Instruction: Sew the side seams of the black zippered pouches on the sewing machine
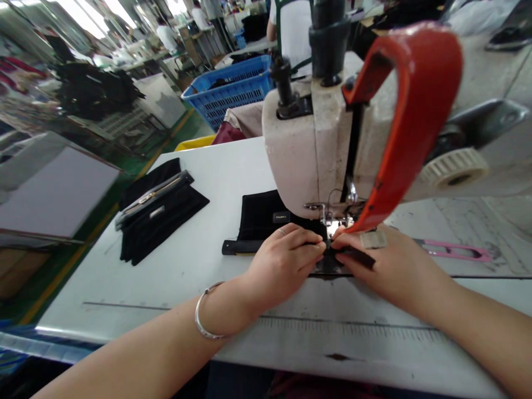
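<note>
A black fabric piece (258,215) with a small dark label (281,216) lies flat under the sewing machine head (293,160). Along its near edge runs a black zipper strip (239,247). My left hand (285,256) is closed on the strip's edge, fingertips together just left of the presser foot (331,224). From the other side, my right hand (384,257) pinches the dark strip close to the needle, a tan wrap around one finger. Its fingertips are partly hidden by the red curved guard (409,127).
Several black zippered pieces (160,216) lie stacked at the table's left. Pink-handled thread snips (461,252) rest right of my right hand. A ruler scale (353,328) marks the table's front. Behind stands a blue plastic basket (233,91); people sit further back.
</note>
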The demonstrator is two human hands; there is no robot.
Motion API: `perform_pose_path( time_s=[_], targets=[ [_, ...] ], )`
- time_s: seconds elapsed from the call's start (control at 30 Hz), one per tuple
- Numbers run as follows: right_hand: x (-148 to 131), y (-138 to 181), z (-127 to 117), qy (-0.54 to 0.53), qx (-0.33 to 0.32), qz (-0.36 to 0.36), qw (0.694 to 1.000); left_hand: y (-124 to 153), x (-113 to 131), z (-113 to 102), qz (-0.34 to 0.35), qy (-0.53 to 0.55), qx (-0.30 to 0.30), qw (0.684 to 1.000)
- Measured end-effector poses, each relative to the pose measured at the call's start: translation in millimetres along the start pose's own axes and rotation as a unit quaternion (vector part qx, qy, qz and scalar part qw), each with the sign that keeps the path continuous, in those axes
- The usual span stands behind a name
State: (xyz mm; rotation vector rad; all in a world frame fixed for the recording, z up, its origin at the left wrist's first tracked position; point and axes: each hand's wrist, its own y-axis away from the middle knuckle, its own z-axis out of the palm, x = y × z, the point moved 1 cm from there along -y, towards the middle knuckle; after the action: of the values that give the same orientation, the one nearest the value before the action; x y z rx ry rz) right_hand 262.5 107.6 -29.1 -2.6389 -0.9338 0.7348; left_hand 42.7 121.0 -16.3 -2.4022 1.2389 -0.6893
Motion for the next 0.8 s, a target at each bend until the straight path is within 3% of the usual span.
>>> perform_pose_path(
  time_s=[0.2, 0.8],
  targets=[
    [-1, 2, 1, -0.021, -0.001, -0.015, 1.0, -1, 1, -1, -0.011, 0.031, -0.01, 0.999],
    [4, -12, -3, 0.098, -0.018, 0.008, 0.995, -12, -19, 10, -0.035, 0.035, -0.007, 0.999]
  ],
)
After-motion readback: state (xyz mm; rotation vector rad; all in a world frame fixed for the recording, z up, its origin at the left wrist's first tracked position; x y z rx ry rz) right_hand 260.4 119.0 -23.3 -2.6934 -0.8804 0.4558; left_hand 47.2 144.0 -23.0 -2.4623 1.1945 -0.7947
